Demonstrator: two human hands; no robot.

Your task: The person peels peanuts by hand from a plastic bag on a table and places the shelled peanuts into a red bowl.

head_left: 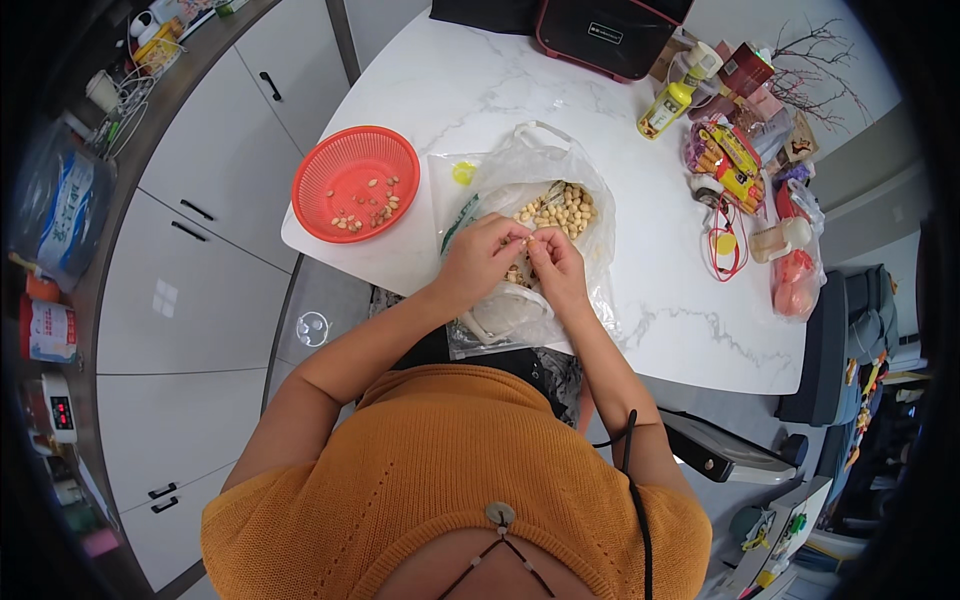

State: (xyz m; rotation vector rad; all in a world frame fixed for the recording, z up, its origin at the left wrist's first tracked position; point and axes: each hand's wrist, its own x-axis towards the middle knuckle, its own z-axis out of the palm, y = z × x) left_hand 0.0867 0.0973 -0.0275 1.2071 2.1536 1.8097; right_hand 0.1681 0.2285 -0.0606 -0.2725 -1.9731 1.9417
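Observation:
Over an open white plastic bag point(600, 265), my left hand point(482, 262) and my right hand point(560, 272) meet, fingertips pinched together on a small pale nut, apparently a peanut point(530, 239). The fingers hide most of it. Beyond the hands, a heap of tan nuts in their shells point(568, 212) fills the far part of the bag. Darker bits, seemingly shell pieces point(517, 275), show between my wrists. To the left stands a red plastic basket point(312, 190) with several loose kernels point(380, 212) on its bottom.
The white marbled table point(690, 345) carries a yellow bottle point(668, 108), snack packs point(728, 165), a red cord point(727, 250) and a bag of red fruit point(797, 280) along its right side. A dark red appliance point(605, 35) stands at the back. White cabinets point(200, 270) line the left.

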